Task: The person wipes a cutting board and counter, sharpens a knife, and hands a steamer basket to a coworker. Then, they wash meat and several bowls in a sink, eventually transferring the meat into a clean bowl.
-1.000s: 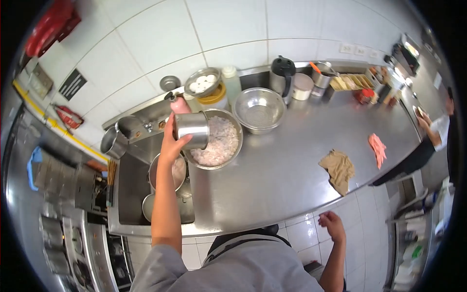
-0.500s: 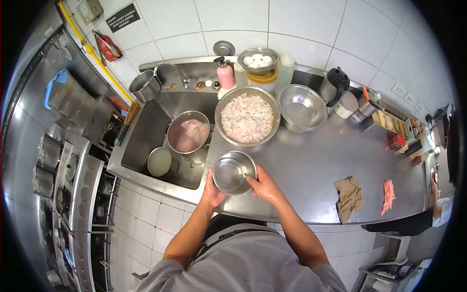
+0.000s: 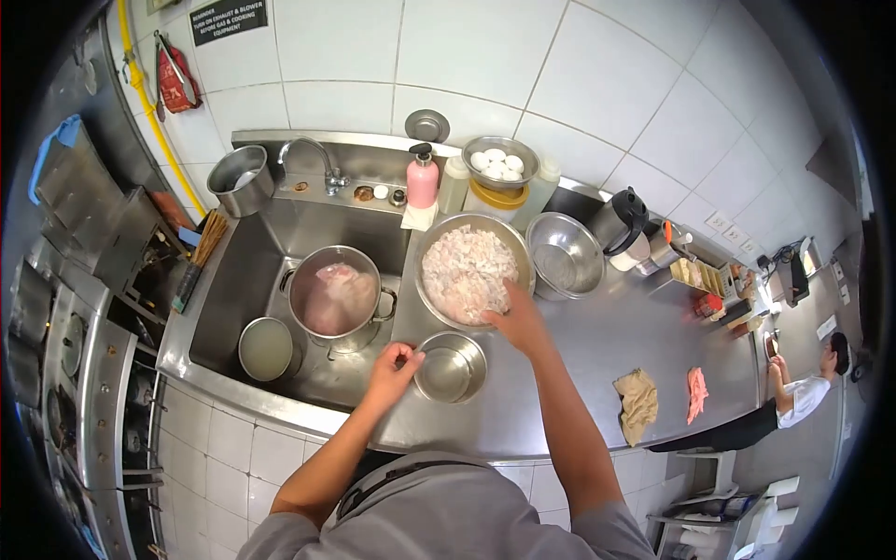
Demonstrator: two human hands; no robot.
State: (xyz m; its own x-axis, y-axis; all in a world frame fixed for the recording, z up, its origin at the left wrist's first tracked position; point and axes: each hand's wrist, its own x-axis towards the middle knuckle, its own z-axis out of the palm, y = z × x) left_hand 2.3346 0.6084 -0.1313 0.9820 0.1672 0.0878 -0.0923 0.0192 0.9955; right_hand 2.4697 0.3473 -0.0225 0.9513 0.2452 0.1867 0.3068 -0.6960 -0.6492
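Note:
A small metal bowl [image 3: 451, 368] rests on the steel counter near its front edge, with nothing visible inside. At its left rim is my left hand [image 3: 394, 371], fingers curled and thumb pinched against the edge. Behind it stands a wide metal bowl [image 3: 428, 303] heaped with chopped pale pink raw meat [image 3: 471, 266]. My right hand [image 3: 515, 322] reaches over that wide bowl's front right rim. Its fingertips are down in the meat and partly hidden, so their grip does not show.
In the sink [image 3: 233, 322] sit a pot [image 3: 291, 297] of meat in liquid and a container of cloudy liquid [image 3: 266, 350]. A perforated metal bowl [image 3: 566, 257] stands right of the meat. Cloths [image 3: 637, 406] lie on the counter. Another person [image 3: 798, 406] is at far right.
The small bowl, held in both hands before, now stands on the counter. My right hand has moved from it into the meat. The camera view has shifted.

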